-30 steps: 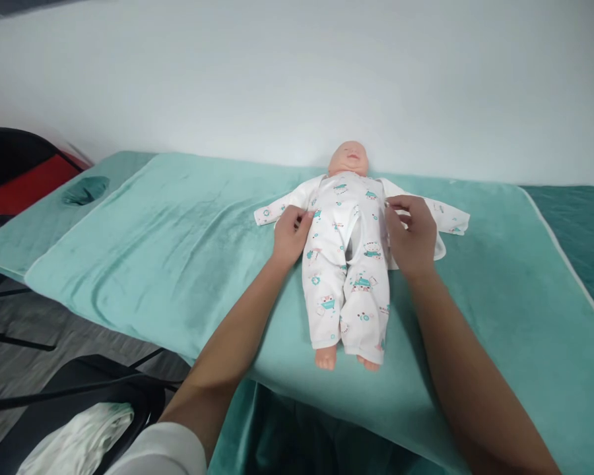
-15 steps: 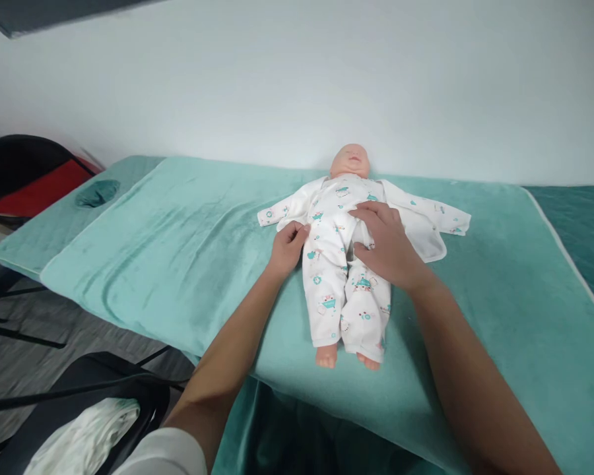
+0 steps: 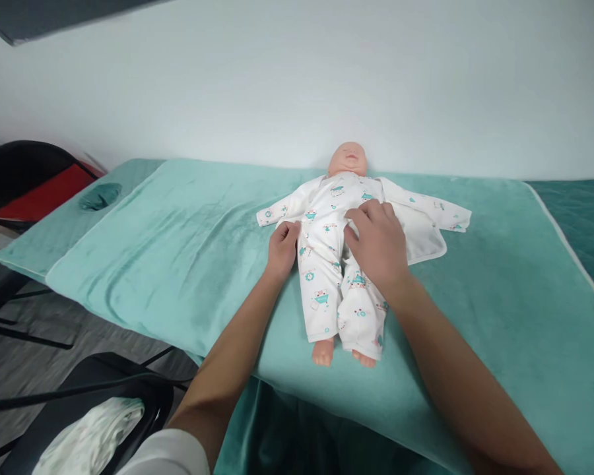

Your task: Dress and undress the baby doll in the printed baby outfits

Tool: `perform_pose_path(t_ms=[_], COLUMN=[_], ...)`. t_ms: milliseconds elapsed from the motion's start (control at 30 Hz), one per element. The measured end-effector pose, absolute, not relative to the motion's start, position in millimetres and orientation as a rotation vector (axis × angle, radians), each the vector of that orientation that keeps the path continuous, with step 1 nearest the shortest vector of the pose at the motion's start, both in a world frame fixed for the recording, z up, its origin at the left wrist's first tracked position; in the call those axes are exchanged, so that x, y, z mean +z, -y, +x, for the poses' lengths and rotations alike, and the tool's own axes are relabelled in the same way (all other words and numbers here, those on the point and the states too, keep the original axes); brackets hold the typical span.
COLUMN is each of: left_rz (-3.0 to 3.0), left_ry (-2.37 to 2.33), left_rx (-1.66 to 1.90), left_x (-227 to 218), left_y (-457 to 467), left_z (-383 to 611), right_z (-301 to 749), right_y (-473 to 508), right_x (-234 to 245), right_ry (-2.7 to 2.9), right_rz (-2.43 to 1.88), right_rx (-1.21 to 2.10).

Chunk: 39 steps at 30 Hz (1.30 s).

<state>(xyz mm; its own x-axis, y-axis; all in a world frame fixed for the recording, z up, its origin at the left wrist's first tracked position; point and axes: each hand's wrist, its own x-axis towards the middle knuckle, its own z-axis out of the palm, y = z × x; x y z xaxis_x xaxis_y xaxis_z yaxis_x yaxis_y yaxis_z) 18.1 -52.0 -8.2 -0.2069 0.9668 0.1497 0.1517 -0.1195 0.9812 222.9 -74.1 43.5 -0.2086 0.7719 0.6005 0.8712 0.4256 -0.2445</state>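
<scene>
A baby doll (image 3: pixel 349 158) lies on its back on a teal towel (image 3: pixel 188 244), dressed in a white printed romper (image 3: pixel 327 290) whose sleeves are spread out to both sides. My left hand (image 3: pixel 281 249) pinches the romper's edge at the doll's side, fingers closed on the fabric. My right hand (image 3: pixel 379 247) rests on the doll's belly, fingers curled and pressing on the romper's front flap. The doll's bare feet (image 3: pixel 324 353) stick out of the romper's legs near the table's front edge.
The towel covers a massage table (image 3: pixel 574 211) with a face hole (image 3: pixel 99 196) at the far left. A black chair (image 3: pixel 103 389) with a white cloth (image 3: pixel 86 439) on its seat stands at the lower left. A black and red chair (image 3: pixel 30 185) is behind it.
My right hand has moved from the doll's right side onto its belly, drawing the front flap across. My left hand has slid slightly down along the romper's side.
</scene>
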Motion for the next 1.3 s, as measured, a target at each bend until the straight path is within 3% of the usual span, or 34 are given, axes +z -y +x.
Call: perform_pose_path(t_ms=[200,467,567,833,1033,1300], left_rz=[1.412,1.056,1.081,1.243,1.231,1.466], left_ry=[-1.270,-1.103,-1.163,-1.250,-1.221,-1.292], left_rx=[1.222,1.506,1.448,1.411,1.403,1.221], left_x=[-4,-7,-8,-11,-13,-14], left_y=[58,58,57,59,69,105], left_z=[25,22,22,20,15,15], right_z=[222,221,228,234,241,224], right_y=[67,73,75,91,106,150], right_x=[43,49,52,75,95,97], right_ry=[1.997,2.153,2.154,2.117,2.283,2.832], right_rz=[-1.320,-1.177,-1.138,-1.688,-1.767,-1.350], right_rx=[-0.137,0.016,0.091,0.134,0.315,0.504])
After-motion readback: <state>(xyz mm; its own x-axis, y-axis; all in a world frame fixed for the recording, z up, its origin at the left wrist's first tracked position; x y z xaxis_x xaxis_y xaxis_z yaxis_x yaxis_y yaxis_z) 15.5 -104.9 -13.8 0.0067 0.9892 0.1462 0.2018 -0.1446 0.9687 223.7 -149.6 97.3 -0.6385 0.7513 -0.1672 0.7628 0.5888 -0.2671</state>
